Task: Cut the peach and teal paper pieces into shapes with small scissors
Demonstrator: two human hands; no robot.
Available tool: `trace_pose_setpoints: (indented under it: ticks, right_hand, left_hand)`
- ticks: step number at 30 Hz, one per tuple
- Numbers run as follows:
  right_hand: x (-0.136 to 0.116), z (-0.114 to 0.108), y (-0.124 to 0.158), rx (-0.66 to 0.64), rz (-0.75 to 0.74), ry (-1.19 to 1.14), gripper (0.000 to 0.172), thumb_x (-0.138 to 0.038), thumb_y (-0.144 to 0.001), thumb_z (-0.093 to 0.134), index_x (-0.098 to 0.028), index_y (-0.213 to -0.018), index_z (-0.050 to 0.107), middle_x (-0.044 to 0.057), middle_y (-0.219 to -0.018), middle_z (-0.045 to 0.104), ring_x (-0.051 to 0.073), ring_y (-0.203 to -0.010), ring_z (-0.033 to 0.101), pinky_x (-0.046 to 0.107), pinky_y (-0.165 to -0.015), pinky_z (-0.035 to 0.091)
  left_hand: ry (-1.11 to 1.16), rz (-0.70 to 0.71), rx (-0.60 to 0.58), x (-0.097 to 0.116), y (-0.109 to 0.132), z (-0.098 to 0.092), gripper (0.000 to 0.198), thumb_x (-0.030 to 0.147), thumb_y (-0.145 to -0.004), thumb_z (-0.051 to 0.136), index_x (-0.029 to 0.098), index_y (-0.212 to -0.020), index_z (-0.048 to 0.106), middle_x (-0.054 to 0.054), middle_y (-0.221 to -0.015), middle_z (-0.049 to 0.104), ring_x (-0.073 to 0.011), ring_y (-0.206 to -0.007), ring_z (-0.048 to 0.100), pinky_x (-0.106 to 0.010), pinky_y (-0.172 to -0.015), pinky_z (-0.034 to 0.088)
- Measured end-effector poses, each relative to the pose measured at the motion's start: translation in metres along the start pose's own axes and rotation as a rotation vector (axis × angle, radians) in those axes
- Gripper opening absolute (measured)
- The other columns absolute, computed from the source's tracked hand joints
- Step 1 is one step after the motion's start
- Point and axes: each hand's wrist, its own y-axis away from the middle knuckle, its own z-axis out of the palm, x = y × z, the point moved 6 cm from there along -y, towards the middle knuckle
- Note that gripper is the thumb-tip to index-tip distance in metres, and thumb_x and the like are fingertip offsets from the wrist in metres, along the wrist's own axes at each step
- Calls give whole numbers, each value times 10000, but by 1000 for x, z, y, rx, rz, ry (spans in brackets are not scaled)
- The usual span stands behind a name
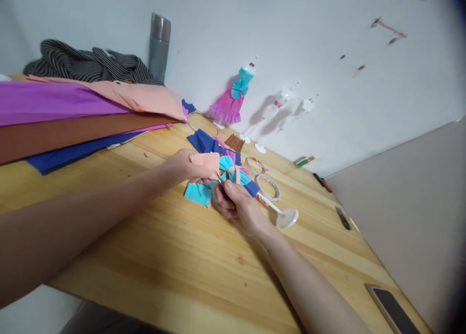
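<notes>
Between the fingers of my left hand (185, 165) is a small piece of peach crepe paper (207, 162). My right hand (235, 200) grips scissors (220, 179), whose blades meet the lower right edge of that paper. Just behind lies a small mannequin stand dressed in turquoise and blue paper, its white base (287, 218) pointing right. Turquoise paper scraps (197, 193) rest on the table beneath my hands. The scissor handles are mostly hidden by my right fingers.
Large folded paper sheets (65, 132) and striped cloth (91, 62) lie at left, by a grey bottle (159, 47). A dressed mini mannequin (235, 93) and bare white ones (282, 98) stand along the wall. Tape rolls (268, 187), a cutter (342, 218) and a phone (393, 309) lie right.
</notes>
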Motion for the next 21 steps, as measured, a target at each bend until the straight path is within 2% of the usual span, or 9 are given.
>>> trace_pose_setpoints:
  ticks: [3,14,21]
  right_hand:
    - [0,0,0,-3,-1,-14,473,-603,-811,598,-179,-632,491,-101,-479,217,58,-413,135,230,-400,74]
    - [2,2,0,-6,3,-46,478,-613,-817,585,-171,-649,516,-108,-471,195,58,-405,141,233,-405,68]
    - [3,1,0,1,0,-33,474,-615,-821,572,-173,-659,524,-107,-481,187,61,-404,137,237,-408,64]
  left_hand:
    - [9,4,-5,1,1,0,43,161,-602,663,126,-577,663,2,-511,605,-97,-526,535,-190,-494,398]
    - [-18,-5,-18,3,0,2,117,178,-588,688,141,-508,610,7,-483,575,-99,-512,515,-212,-495,385]
    - [16,16,-26,3,2,3,128,233,-599,722,114,-625,682,-9,-568,618,-105,-566,528,-214,-521,389]
